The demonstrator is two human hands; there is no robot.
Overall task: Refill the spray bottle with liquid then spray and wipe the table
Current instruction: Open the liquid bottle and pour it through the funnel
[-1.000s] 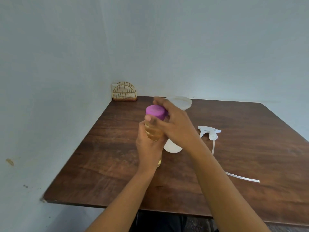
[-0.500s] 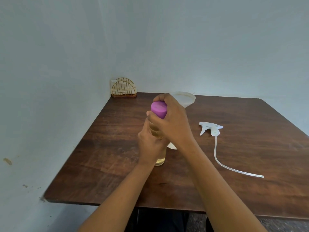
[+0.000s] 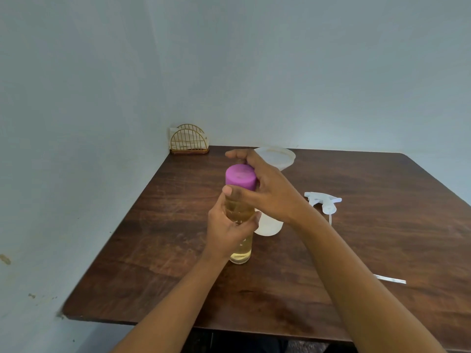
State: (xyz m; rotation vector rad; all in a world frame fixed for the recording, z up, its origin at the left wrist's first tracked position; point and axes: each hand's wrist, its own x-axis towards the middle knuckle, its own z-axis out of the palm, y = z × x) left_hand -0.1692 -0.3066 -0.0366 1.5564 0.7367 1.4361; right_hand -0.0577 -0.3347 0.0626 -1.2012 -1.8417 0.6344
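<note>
Amber liquid in the refill bottle (image 3: 240, 253), upright on the bench (image 3: 382, 212); left hand (image 3: 226, 230) wrapped round its body, right hand (image 3: 270, 192) clamped on the purple cap (image 3: 240, 175) from above. Just behind the refill bottle, the white spray bottle (image 3: 269, 226) topped by a funnel (image 3: 276, 156). To the refill bottle's right, the detached spray head (image 3: 322, 201); far behind-left, a wire holder (image 3: 189, 142).

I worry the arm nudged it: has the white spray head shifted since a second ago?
No. The spray head lies just as far right of the white bottle standing on the table; only the camera shifted.
</note>
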